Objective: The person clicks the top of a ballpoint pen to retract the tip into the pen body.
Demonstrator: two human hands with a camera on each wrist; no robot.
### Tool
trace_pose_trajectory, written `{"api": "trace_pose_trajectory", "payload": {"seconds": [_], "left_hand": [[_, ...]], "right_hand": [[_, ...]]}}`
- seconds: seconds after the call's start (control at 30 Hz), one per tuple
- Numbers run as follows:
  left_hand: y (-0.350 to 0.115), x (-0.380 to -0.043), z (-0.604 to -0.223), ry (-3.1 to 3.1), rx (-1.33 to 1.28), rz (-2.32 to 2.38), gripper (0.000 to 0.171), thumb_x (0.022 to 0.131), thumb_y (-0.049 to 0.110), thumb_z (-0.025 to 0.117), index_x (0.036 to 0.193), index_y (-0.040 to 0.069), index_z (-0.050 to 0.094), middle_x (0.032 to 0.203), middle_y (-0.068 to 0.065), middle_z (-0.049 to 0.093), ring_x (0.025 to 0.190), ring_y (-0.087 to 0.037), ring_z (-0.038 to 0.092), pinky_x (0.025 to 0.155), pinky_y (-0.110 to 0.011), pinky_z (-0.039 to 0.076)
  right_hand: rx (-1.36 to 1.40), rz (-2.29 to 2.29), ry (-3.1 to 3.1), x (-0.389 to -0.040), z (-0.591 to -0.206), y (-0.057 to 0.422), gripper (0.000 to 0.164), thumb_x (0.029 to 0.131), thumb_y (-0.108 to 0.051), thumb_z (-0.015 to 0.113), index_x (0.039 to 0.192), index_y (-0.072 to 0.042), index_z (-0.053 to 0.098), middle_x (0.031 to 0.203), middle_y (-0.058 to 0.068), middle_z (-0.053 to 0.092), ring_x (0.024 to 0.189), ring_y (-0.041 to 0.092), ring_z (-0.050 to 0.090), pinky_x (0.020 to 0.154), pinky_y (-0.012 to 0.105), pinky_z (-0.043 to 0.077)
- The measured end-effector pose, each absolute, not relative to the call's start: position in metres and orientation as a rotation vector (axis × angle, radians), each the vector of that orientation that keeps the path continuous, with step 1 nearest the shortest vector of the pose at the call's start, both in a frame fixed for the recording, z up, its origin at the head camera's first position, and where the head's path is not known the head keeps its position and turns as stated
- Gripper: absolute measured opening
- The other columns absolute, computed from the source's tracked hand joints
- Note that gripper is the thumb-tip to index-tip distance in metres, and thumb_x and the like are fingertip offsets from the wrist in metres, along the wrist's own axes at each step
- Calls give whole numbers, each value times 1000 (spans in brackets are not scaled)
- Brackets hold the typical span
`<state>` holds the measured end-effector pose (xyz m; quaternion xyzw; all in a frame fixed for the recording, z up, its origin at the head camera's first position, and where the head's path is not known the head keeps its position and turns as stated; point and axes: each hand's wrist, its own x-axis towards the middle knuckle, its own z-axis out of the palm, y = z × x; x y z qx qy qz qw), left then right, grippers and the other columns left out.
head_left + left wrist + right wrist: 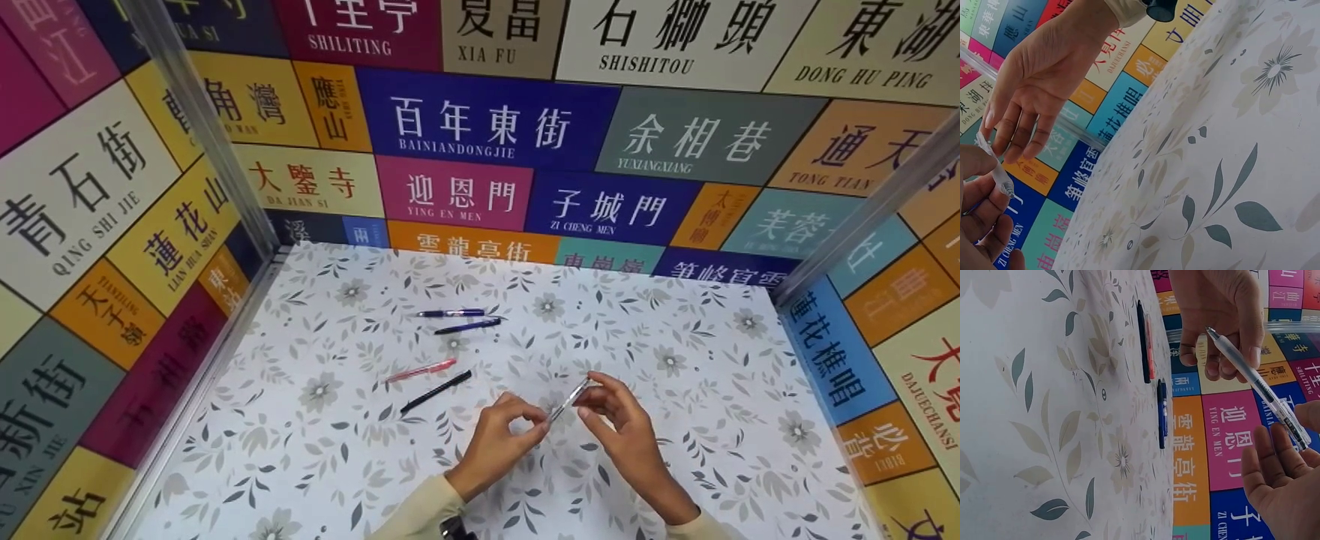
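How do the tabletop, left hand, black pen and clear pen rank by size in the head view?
Largest to smallest:
1. Tabletop
2. Left hand
3. Black pen and clear pen, unranked: the clear one is partly covered.

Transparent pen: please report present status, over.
Left grip pinches transparent pen near tip. Right grip at its clip end. Four other pens lie apart, not obstructing.

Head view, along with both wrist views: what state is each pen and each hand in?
Clear pen: raised off the table, tilted, writing tip uncovered.
Left hand: pinching the clear pen near its tip.
Right hand: at the pen's clip end; grip unclear.
Farther blue pen: lying down.
Nearer blue pen: lying down.
Red pen: lying down.
Black pen: lying down.
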<state>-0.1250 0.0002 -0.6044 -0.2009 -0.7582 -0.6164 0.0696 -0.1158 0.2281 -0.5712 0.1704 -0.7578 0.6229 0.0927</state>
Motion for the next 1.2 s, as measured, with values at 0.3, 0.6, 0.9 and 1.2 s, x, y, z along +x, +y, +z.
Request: {"api": "trace_pose_trajectory", "payload": {"seconds": [0.3,0.6,0.9,1.2], "left_hand": [[1,-125,-605,-2306,-635,-1899,6,96,9,85,100,13,86,95,3,79,94,-12,68,91,-46,58],[2,-122,-605,-2388,-603,-1972,7,95,11,84,101,14,87,96,1,80,94,-6,68,93,-49,57],[3,-119,-606,-2430,-596,-2018,5,97,15,84,102,17,86,94,11,79,92,-3,69,94,-50,57],[4,-117,-604,-2431,-595,-2003,4,97,17,84,101,17,86,94,6,80,92,-4,70,94,-45,58]], "right_hand": [[611,1733,-2244,-121,-572,227,55,99,12,73,151,-2,59,113,16,76,107,22,75,96,25,58],[681,1606,-2309,-121,-566,224,60,97,10,77,152,-7,60,108,6,76,102,26,76,97,23,57],[710,1504,-2384,-122,-570,226,65,95,7,81,154,-9,59,108,6,77,103,22,76,100,21,56],[752,1462,-2379,-121,-567,225,69,93,9,82,155,-9,57,104,8,77,101,26,77,100,20,55]]}}
